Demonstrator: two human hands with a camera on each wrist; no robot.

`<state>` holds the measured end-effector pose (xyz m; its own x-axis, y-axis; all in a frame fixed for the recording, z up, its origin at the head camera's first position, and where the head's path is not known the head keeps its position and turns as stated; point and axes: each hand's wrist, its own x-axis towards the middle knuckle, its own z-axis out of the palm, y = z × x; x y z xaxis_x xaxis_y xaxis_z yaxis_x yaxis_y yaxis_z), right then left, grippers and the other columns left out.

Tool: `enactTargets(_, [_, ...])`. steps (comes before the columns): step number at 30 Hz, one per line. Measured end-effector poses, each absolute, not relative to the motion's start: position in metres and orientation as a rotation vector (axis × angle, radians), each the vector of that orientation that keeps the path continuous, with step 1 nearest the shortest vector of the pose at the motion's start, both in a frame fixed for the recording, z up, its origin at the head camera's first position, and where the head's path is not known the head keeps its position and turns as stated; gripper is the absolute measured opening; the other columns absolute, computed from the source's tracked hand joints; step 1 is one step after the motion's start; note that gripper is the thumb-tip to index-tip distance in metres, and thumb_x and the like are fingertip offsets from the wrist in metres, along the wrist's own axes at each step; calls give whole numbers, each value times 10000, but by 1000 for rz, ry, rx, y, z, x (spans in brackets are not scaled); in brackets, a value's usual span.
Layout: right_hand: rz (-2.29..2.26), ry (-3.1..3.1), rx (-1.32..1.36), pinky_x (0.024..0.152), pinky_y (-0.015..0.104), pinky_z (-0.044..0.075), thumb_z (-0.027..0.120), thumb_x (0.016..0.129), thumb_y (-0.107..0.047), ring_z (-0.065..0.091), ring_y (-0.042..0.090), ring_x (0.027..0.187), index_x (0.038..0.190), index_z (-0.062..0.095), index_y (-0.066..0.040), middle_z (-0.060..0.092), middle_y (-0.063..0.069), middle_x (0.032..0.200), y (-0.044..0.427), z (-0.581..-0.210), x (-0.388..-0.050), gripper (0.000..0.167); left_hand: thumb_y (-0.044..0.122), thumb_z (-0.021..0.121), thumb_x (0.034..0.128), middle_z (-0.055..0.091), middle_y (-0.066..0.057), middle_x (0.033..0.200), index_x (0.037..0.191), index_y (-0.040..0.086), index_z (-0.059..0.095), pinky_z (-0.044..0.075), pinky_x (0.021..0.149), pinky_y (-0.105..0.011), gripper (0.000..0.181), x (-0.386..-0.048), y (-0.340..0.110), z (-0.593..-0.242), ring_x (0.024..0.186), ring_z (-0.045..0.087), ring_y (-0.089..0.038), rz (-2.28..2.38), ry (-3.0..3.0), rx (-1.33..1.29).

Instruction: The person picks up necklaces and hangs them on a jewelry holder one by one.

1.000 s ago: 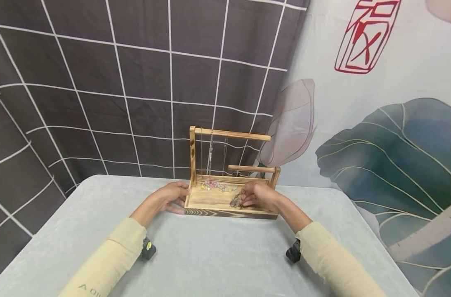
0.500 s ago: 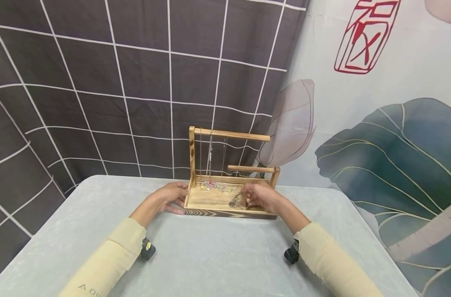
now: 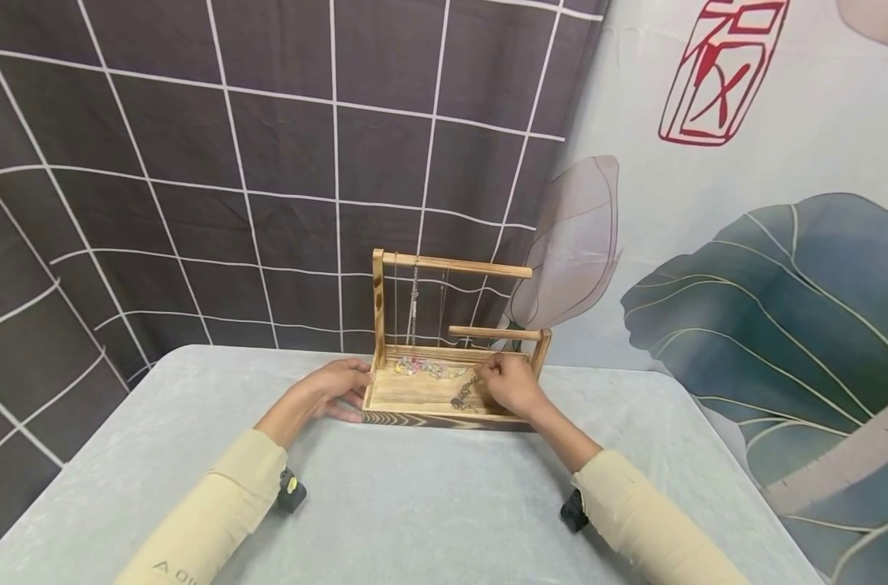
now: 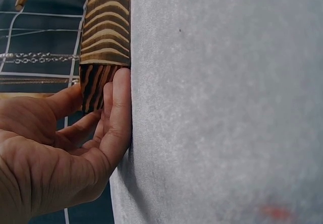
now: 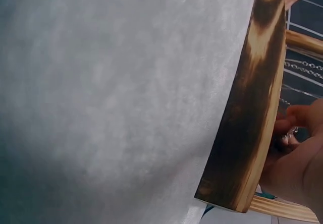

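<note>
A wooden jewelry stand (image 3: pixel 414 396) with a shallow tray base stands at the back of the table. My left hand (image 3: pixel 339 388) holds the tray's left end; the left wrist view shows its fingers (image 4: pixel 117 108) against the striped end panel. Over the tray's right part, my right hand (image 3: pixel 513 383) pinches a dark metal chain necklace (image 3: pixel 464 393), whose lower end lies on the tray floor. In the right wrist view a bit of shiny chain (image 5: pixel 288 134) shows between the fingertips. Colorful beaded jewelry (image 3: pixel 429 368) lies along the tray's back.
Several thin chains (image 3: pixel 414 305) hang from the stand's upper bar (image 3: pixel 461 264). A shorter, lower bar (image 3: pixel 495 332) juts in from the right post. Grey cloth covers the table (image 3: pixel 414 504). A dark gridded curtain (image 3: pixel 268 146) hangs close behind.
My right hand has shifted and turned over the tray, drawing the bunched chain necklace out longer, up and to the right. The left hand stays on the tray's end.
</note>
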<state>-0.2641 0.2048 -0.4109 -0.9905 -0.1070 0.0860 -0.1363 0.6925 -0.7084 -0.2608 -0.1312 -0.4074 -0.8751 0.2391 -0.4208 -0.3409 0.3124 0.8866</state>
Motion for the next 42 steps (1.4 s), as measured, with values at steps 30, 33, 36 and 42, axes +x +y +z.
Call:
enactTargets(30, [2155,-2402,512,694,290,700,471,1218,-285,765,135,742,1488,584,79,770,-27,903,213,-337,-245,467,185,537,1186,674,-73,969,1640,-1,443,747,769,-380,500,-261,-132,-407,814,714,-160,1590,2097,-89])
enactTargets(33, [2168,-2378,548,785,306,728,472,1216,-262,815,150,838,1504,551,123,810,-28,941,210,-327,-246,487,187,537,1184,679,-75,978,1645,4,443,748,774,-384,505,-261,-132,-408,827,722,-166,1591,2101,-90])
enactTargets(36, [2159,-2368,581,850,304,729,464,1216,-231,829,137,909,1477,555,155,830,-36,988,208,-318,-246,475,188,536,1185,684,-77,981,1643,3,446,748,780,-390,503,-262,-132,-408,832,727,-170,1589,2101,-89])
enactTargets(42, [2125,-2326,592,898,305,725,488,1210,-218,823,120,944,1352,651,135,834,-43,1010,207,-299,-245,414,183,530,1187,691,-79,977,1632,-2,452,748,773,-387,488,-262,-132,-410,828,732,-170,1585,2094,-84])
